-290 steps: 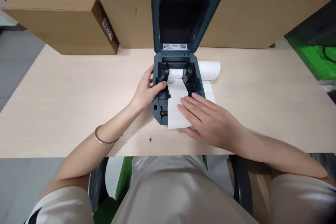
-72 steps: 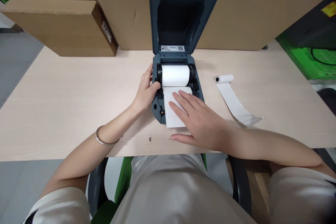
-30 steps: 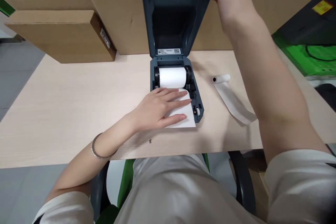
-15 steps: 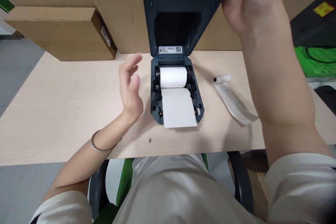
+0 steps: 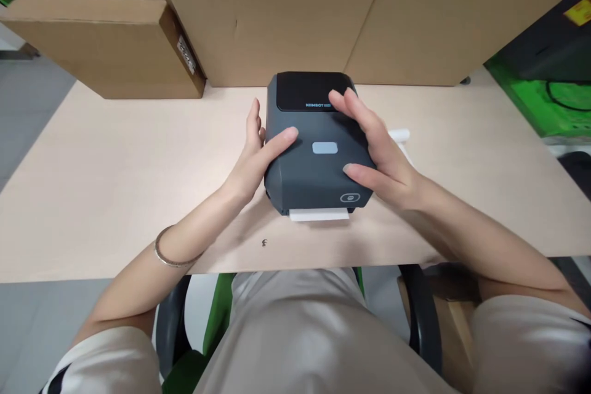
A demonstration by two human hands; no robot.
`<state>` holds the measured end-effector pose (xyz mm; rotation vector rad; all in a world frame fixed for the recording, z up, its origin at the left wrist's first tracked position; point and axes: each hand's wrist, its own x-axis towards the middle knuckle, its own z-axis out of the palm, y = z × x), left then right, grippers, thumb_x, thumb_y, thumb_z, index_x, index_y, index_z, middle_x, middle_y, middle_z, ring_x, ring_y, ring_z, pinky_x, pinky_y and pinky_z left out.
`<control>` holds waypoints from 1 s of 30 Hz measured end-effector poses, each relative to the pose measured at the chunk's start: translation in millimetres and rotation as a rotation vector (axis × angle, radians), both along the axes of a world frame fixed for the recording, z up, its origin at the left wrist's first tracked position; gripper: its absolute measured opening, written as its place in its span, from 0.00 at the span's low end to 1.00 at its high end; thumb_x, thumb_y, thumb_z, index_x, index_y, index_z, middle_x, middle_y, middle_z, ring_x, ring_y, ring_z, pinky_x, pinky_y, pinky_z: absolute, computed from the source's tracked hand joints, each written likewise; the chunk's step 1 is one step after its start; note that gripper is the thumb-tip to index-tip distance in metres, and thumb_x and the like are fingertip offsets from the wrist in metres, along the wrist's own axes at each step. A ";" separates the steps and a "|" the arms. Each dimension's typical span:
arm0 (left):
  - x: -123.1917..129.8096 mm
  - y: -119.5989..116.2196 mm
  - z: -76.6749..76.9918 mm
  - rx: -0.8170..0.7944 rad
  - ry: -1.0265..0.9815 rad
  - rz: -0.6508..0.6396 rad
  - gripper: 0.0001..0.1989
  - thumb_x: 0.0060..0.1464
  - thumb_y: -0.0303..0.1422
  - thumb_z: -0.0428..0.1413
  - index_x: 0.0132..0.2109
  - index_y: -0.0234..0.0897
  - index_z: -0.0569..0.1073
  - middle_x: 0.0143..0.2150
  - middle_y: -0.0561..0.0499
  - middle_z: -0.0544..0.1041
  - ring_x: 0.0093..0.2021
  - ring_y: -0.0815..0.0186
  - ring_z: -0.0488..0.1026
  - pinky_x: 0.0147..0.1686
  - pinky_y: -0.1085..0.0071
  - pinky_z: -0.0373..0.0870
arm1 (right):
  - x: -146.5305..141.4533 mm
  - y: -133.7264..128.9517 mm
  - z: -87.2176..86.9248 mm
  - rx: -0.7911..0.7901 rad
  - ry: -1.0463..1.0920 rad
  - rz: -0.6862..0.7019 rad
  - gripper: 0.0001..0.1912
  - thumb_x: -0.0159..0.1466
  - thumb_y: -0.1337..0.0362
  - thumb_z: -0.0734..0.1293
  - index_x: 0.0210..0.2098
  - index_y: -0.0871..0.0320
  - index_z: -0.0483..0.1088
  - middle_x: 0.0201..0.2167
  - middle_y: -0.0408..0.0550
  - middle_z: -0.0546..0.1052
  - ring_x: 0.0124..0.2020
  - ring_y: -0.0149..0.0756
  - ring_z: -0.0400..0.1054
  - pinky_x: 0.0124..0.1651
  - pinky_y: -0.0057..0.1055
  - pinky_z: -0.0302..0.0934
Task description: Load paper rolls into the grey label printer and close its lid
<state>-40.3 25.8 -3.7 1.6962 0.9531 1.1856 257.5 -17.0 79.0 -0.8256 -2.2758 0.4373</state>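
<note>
A dark grey label printer (image 5: 305,163) stands on the table with its lid down. A white paper strip (image 5: 319,215) sticks out at its front. My left hand (image 5: 256,157) lies along the printer's left side, its thumb on the lid and its fingers stretched upward. Over the right side is my right hand (image 5: 385,160), fingers spread, with the thumb on the front of the lid and the fingertips near the black top panel (image 5: 300,89). The paper roll inside is hidden by the lid.
Behind the right hand, a small white roll (image 5: 399,135) with loose paper is partly hidden. Cardboard boxes (image 5: 106,49) stand at the back left, before a cardboard wall (image 5: 277,18). A green package (image 5: 530,104) lies at the right. A small dark mark (image 5: 264,242) is near the table's front edge.
The printer's lid has swung down from upright and now covers the paper roll. My right hand has come down with it, and my left hand has moved right onto the printer.
</note>
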 end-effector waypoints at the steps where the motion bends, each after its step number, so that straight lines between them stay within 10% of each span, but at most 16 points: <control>1: 0.6 -2.1 2.8 -0.057 -0.015 -0.037 0.48 0.72 0.66 0.57 0.87 0.71 0.44 0.88 0.55 0.62 0.87 0.43 0.63 0.84 0.37 0.69 | -0.7 -2.0 -4.8 0.036 -0.024 -0.013 0.45 0.81 0.36 0.57 0.90 0.38 0.41 0.90 0.45 0.56 0.89 0.61 0.53 0.88 0.70 0.53; 11: 10.7 -11.8 12.8 -0.007 -0.054 -0.136 0.50 0.70 0.62 0.61 0.88 0.68 0.46 0.93 0.60 0.49 0.91 0.43 0.54 0.87 0.40 0.63 | -4.6 -5.1 -16.5 0.190 -0.065 0.055 0.40 0.83 0.46 0.52 0.90 0.32 0.35 0.89 0.45 0.57 0.84 0.61 0.63 0.80 0.68 0.61; 19: 10.8 -21.8 15.7 0.111 0.183 -0.082 0.39 0.80 0.60 0.41 0.86 0.78 0.29 0.93 0.75 0.38 0.93 0.50 0.49 0.89 0.39 0.61 | -9.8 -8.5 -29.0 0.232 0.035 -0.023 0.35 0.81 0.51 0.53 0.86 0.29 0.56 0.88 0.37 0.60 0.72 0.55 0.74 0.74 0.64 0.66; 30: 9.9 -24.8 4.1 0.065 0.028 -0.027 0.46 0.75 0.67 0.50 0.89 0.66 0.45 0.93 0.62 0.46 0.93 0.48 0.45 0.92 0.46 0.53 | -9.3 -1.2 -36.4 0.292 0.103 0.032 0.32 0.78 0.51 0.57 0.80 0.40 0.60 0.75 0.51 0.78 0.68 0.56 0.78 0.71 0.62 0.68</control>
